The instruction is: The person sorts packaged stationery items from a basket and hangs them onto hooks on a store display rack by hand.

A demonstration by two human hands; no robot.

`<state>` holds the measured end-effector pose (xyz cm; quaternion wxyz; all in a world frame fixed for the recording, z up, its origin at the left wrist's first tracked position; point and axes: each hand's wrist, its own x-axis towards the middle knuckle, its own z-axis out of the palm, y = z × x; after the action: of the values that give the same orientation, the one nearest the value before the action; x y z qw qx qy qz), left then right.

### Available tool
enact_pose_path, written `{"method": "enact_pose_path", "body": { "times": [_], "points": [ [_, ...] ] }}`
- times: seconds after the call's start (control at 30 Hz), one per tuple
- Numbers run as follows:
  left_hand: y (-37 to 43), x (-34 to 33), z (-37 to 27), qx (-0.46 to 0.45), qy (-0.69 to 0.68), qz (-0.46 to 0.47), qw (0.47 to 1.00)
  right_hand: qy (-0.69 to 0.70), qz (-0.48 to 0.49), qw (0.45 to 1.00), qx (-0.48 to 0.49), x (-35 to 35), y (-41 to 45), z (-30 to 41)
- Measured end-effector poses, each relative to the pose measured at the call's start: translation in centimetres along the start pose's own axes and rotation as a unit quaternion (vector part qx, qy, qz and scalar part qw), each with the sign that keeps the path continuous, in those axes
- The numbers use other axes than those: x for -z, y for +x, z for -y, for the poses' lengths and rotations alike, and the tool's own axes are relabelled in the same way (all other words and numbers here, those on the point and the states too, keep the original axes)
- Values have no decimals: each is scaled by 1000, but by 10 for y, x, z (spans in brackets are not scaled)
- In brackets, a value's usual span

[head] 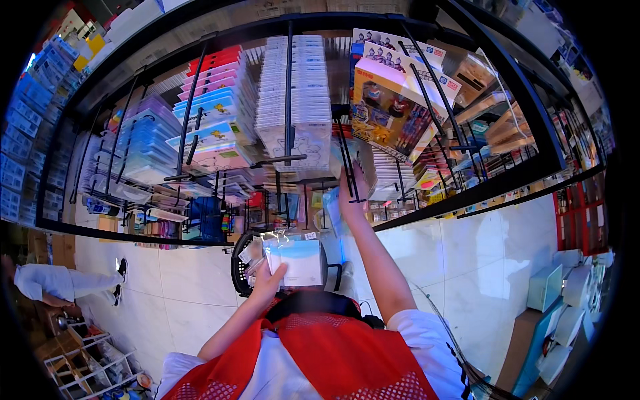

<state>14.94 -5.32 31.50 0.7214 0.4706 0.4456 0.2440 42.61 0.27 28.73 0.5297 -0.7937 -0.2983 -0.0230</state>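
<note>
My left hand grips a small stack of flat white-and-blue packs in clear plastic sleeves, with the thumb on top. The stack is above a black plastic basket that holds other clear packets. My right hand reaches up into the display rack among hooks, beside a black metal hook. Its fingers are partly hidden by the hook and by clear-wrapped packs. A pale blue pack shows beside that wrist; whether the hand holds it is unclear.
A long row of white packs hangs left of my right hand, with Snoopy packs beyond. Boxed figure toys hang to the right. The rack's black frame curves around. A person in white stands at left; storage boxes are at right.
</note>
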Motion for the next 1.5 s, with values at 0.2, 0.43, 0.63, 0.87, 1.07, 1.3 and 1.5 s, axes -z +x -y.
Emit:
{"method": "enact_pose_path", "body": {
  "times": [0.2,0.43,0.63,0.87,1.07,1.3,1.5],
  "points": [
    [16,-22,-11,-22,-14,0,1000,7,118,990,-76,58,-45,-1],
    [37,-57,-22,-111,137,15,984,292,315,876,-219,110,-58,21],
    [34,-53,-31,-135,112,-59,983,245,206,922,-219,119,-39,-6],
    [11,-28,-50,-144,99,-14,984,149,196,964,-99,93,-26,-6],
    [0,-28,-51,-144,139,-10,980,2,136,989,-53,84,-20,7],
    [3,-28,-45,-147,134,12,980,-11,74,997,-28,62,-21,10],
    [10,-32,-40,-122,101,17,987,107,64,992,-10,21,-10,-13]
  ]
}}
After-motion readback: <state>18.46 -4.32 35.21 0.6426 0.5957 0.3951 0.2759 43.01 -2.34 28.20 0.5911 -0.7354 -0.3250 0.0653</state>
